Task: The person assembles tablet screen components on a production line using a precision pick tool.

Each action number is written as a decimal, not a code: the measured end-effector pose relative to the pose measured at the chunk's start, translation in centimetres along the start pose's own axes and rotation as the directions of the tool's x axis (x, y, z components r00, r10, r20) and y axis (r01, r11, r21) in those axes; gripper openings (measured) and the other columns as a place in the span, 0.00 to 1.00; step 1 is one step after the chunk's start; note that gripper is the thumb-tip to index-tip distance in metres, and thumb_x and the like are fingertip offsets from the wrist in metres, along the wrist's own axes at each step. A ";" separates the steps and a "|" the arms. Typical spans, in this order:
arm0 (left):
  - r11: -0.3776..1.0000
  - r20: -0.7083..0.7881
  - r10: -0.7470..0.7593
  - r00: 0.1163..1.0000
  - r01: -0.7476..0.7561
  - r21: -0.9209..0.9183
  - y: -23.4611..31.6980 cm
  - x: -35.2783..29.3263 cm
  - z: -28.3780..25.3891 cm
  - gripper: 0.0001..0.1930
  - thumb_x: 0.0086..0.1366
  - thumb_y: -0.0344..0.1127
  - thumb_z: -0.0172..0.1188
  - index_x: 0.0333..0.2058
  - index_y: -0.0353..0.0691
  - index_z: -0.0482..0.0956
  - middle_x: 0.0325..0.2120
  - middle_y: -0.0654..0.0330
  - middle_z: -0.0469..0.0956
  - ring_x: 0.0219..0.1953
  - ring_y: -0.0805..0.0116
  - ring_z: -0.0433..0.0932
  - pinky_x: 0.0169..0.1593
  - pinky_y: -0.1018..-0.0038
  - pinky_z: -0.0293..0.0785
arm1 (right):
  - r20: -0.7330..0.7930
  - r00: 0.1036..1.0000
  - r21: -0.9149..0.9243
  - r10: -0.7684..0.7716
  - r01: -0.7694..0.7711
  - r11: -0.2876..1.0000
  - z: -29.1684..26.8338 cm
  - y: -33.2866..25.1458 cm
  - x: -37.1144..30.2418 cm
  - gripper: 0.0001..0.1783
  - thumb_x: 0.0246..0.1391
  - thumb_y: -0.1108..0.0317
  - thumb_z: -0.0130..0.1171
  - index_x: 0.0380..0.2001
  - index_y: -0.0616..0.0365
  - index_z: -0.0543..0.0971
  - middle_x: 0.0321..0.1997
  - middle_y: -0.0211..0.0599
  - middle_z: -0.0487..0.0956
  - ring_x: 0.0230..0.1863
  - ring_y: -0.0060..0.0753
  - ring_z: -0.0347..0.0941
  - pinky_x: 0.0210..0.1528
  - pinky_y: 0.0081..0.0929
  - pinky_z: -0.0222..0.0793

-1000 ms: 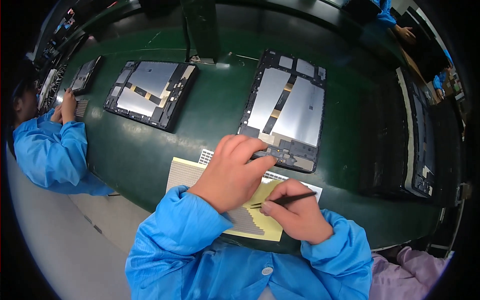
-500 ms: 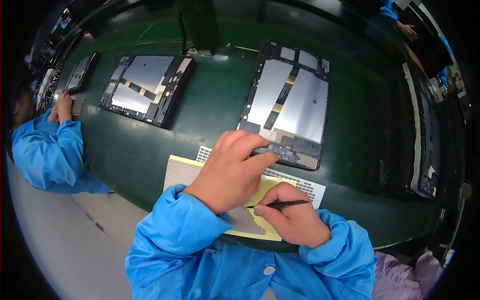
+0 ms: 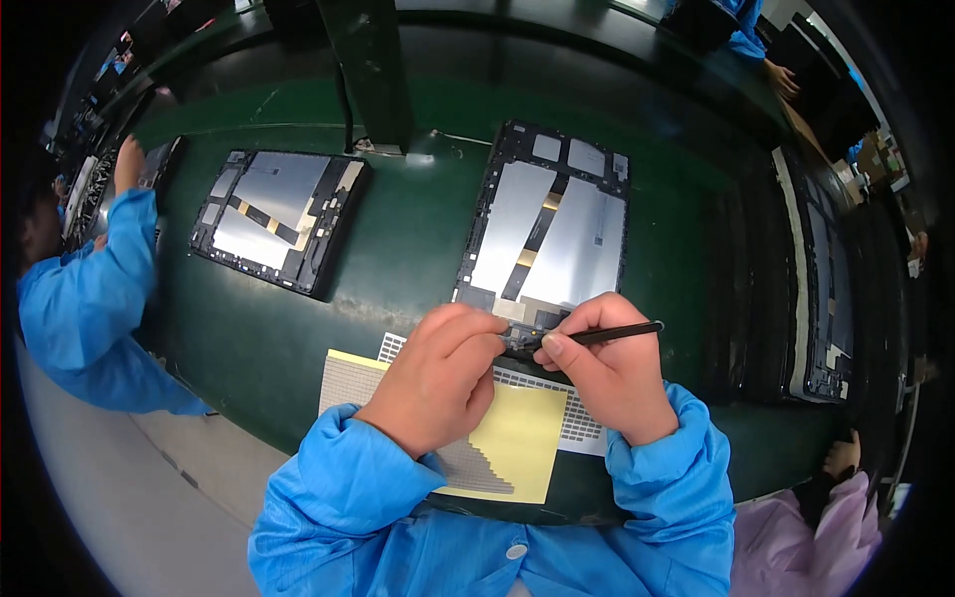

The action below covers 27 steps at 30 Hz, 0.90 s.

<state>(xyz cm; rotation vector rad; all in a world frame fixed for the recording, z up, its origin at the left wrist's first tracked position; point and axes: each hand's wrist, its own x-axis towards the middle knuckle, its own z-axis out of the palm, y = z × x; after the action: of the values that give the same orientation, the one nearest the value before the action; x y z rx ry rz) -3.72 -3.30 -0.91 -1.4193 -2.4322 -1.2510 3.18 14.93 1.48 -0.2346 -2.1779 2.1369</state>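
An opened tablet [image 3: 589,244] with silver metal plates and a dark ribbon cable lies before me, its lower edge toward my hands. My right hand [image 3: 622,373] pinches slim black tweezers [image 3: 627,332] over that edge; the working tip is hidden by the fingers. My left hand [image 3: 433,373] is closed, fingers bent, its index fingertip at the tablet's lower left part. Whether anything is in it, I cannot see. Beneath lie a yellow sheet [image 3: 527,423] with rows of small grey stickers, partly bare, and a white sheet [image 3: 582,423] with dark rectangles.
Another opened tablet [image 3: 264,214] lies to the left on the green table [image 3: 398,239]. At the right stands a stack of black trays [image 3: 761,289] with a tablet [image 3: 821,289] on it. A co-worker in a blue sleeve [image 3: 95,284] sits at the left; a lilac sleeve [image 3: 821,527] shows lower right.
My right hand has moved up with the tweezers from the yellow sticker sheet to the tablet's lower edge. My left hand has shifted down slightly. The co-worker's arm at the left has lifted.
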 end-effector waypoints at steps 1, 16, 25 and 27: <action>1.000 0.001 -0.005 1.000 0.005 -0.010 0.0 0.1 -0.1 0.15 0.42 0.17 0.58 0.32 0.35 0.72 0.39 0.52 0.73 0.43 0.50 0.71 0.48 0.61 0.69 | 0.004 1.000 -0.055 -0.027 0.028 0.998 0.0 0.1 0.0 0.07 0.52 0.78 0.58 0.31 0.65 0.69 0.28 0.38 0.76 0.33 0.23 0.75 0.35 0.19 0.72; 1.000 0.001 0.002 1.000 -0.002 -0.025 0.2 0.2 -0.3 0.16 0.42 0.18 0.58 0.34 0.34 0.73 0.38 0.52 0.73 0.42 0.51 0.72 0.48 0.62 0.69 | 0.013 0.995 -0.182 -0.103 0.103 0.978 0.5 0.2 -0.1 0.08 0.51 0.78 0.59 0.31 0.64 0.70 0.29 0.37 0.75 0.31 0.22 0.72 0.32 0.20 0.71; 0.992 0.014 0.028 0.999 -0.030 0.123 0.4 -0.2 0.0 0.17 0.43 0.21 0.58 0.37 0.34 0.75 0.39 0.54 0.72 0.43 0.54 0.71 0.47 0.64 0.71 | -0.233 0.971 0.168 -0.060 0.101 0.981 1.4 -0.4 -2.6 0.08 0.47 0.80 0.62 0.29 0.63 0.71 0.31 0.37 0.73 0.32 0.23 0.70 0.33 0.20 0.68; 0.987 0.020 0.016 1.000 -0.019 0.158 0.6 -0.1 0.1 0.16 0.44 0.23 0.58 0.37 0.34 0.75 0.39 0.55 0.72 0.44 0.55 0.71 0.48 0.64 0.70 | 0.017 0.998 0.037 -0.061 0.061 0.997 0.7 0.3 -4.5 0.08 0.48 0.78 0.62 0.28 0.63 0.72 0.31 0.37 0.72 0.34 0.24 0.70 0.35 0.22 0.67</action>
<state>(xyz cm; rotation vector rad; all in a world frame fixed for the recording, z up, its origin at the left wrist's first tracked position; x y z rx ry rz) -3.20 -3.10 -0.65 -1.4119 -2.4623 -1.0195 7.48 13.50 1.34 -0.1453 -2.1242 2.1522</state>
